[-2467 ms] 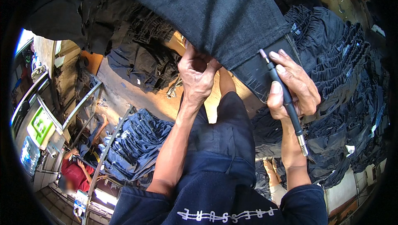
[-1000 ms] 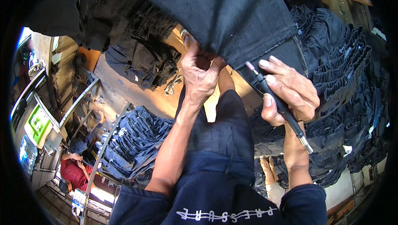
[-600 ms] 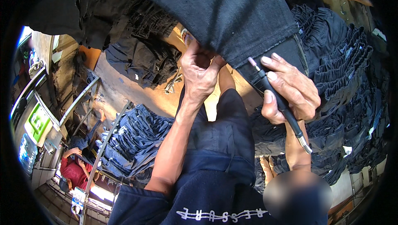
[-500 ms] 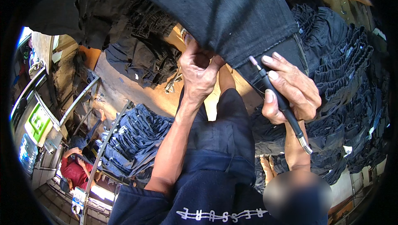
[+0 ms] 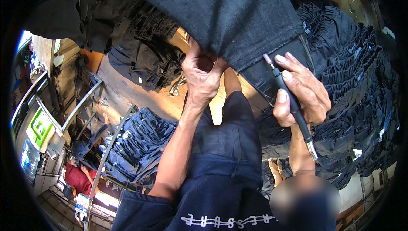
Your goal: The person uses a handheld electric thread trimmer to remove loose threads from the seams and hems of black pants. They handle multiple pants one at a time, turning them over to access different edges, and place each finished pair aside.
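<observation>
My left hand (image 5: 201, 77) pinches the lower edge of a dark denim garment (image 5: 250, 16), thumb and fingers closed on the cloth. The garment spreads across the upper middle, with a stitched seam near its right end. Between the thumb and fingers of my right hand (image 5: 310, 97) is a slim black rotary grinder handpiece (image 5: 301, 124), held slanting. Its small pink grinding tip (image 5: 267, 58) lies at the seam, close to a darker band of cloth beyond it. Whether the tip touches the fabric I cannot tell.
Stacks of dark garments (image 5: 352, 69) fill the right side. More dark cloth (image 5: 144, 65) lies at upper left, and a pile of blue jeans (image 5: 142, 144) rests at lower left by a metal frame (image 5: 83, 103). Another person in a red top (image 5: 80, 178) is at far lower left.
My right hand and the grinder have shifted slightly to the right, the tip moving right and a little up along the seam. My left hand keeps its pinch almost in place.
</observation>
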The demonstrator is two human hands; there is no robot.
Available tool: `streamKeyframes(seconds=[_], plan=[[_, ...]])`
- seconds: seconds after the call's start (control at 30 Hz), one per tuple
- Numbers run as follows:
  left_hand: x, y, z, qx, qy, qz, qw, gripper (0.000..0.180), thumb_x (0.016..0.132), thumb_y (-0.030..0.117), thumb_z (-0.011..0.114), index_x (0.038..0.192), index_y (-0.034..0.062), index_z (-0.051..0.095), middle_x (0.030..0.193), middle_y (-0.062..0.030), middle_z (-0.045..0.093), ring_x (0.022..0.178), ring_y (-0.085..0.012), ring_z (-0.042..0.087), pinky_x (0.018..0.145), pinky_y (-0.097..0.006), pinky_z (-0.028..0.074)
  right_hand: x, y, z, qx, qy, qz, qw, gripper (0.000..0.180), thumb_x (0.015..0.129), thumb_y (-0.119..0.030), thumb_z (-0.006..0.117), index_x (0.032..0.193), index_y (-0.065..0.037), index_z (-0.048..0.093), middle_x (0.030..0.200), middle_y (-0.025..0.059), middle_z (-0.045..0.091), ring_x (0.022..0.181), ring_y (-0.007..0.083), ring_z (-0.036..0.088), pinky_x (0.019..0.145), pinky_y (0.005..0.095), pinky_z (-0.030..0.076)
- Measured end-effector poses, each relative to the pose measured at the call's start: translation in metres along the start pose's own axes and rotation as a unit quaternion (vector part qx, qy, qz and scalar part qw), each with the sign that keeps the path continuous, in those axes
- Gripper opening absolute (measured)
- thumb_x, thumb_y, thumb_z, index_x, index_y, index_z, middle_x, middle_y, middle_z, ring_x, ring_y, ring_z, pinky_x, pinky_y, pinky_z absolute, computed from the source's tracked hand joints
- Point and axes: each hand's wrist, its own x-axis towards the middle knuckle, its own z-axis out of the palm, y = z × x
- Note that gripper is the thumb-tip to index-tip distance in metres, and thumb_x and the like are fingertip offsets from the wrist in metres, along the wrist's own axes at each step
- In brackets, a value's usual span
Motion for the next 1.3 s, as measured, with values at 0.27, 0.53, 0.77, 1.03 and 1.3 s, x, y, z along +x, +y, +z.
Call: streamKeyframes(seconds=[0.27, 0.53, 0.77, 1.03, 1.3], plan=[[-0.003, -0.005, -0.008, 0.042, -0.017, -0.024, 0.999, 0.061, 0.086, -0.016, 0.07, 0.145, -0.0064, 0.058, 0.119, -0.009, 0.072, 0.104, -0.0173, 0.072, 0.093, -0.031, 0.059, -0.007, 0.002, 0.001, -0.031, 0.078, 0.041, 0.996, 0.037, 0.107, -0.016, 0.061, 0.136, 0.008, 0.058, 0.111, 0.032, 0.076, 0.115, 0.0473, 0.077, 0.106, 0.0624, 0.06], [-0.016, 0.09, -0.005, 0.045, 0.143, -0.044, 0.988, 0.064, 0.104, 0.027, 0.081, 0.15, -0.002, 0.047, 0.133, -0.0138, 0.064, 0.11, -0.0159, 0.066, 0.095, -0.033, 0.057, 0.024, 0.019, -0.012, 0.028, 0.225, 0.311, 0.923, 0.031, 0.11, -0.03, 0.074, 0.121, -0.001, 0.076, 0.106, 0.007, 0.078, 0.094, 0.0134, 0.072, 0.087, 0.029, 0.058], [-0.005, 0.112, 0.028, 0.317, 0.08, -0.038, 0.944, 0.055, 0.08, 0.033, 0.103, 0.104, -0.0025, 0.068, 0.084, -0.0063, 0.074, 0.07, -0.0132, 0.067, 0.067, -0.032, 0.057, 0.066, 0.025, -0.013, 0.249, 0.117, 0.406, 0.872, 0.032, 0.086, -0.002, 0.088, 0.115, -0.005, 0.073, 0.098, 0.0024, 0.075, 0.087, 0.011, 0.069, 0.081, 0.0276, 0.056], [0.004, 0.037, -0.026, 0.085, -0.037, 0.024, 0.995, 0.024, 0.099, 0.012, 0.087, 0.09, 0.0074, 0.065, 0.079, 0.005, 0.064, 0.069, -0.0038, 0.055, 0.065, -0.024, 0.045, 0.054, -0.02, -0.002, -0.009, 0.185, 0.254, 0.949, 0.045, 0.071, 0.003, 0.088, 0.11, -0.005, 0.066, 0.103, 0.0155, 0.071, 0.096, 0.0335, 0.072, 0.087, 0.0427, 0.057], [0.01, 0.043, -0.031, 0.064, -0.071, -0.065, 0.993, 0.022, 0.101, 0.017, 0.085, 0.11, 0.0044, 0.069, 0.102, -0.0033, 0.076, 0.091, -0.0121, 0.071, 0.086, -0.031, 0.058, 0.034, -0.011, -0.016, 0.003, 0.197, 0.299, 0.934, 0.039, 0.082, -0.009, 0.091, 0.114, -0.004, 0.069, 0.105, 0.0177, 0.074, 0.097, 0.0391, 0.073, 0.087, 0.0436, 0.058]])
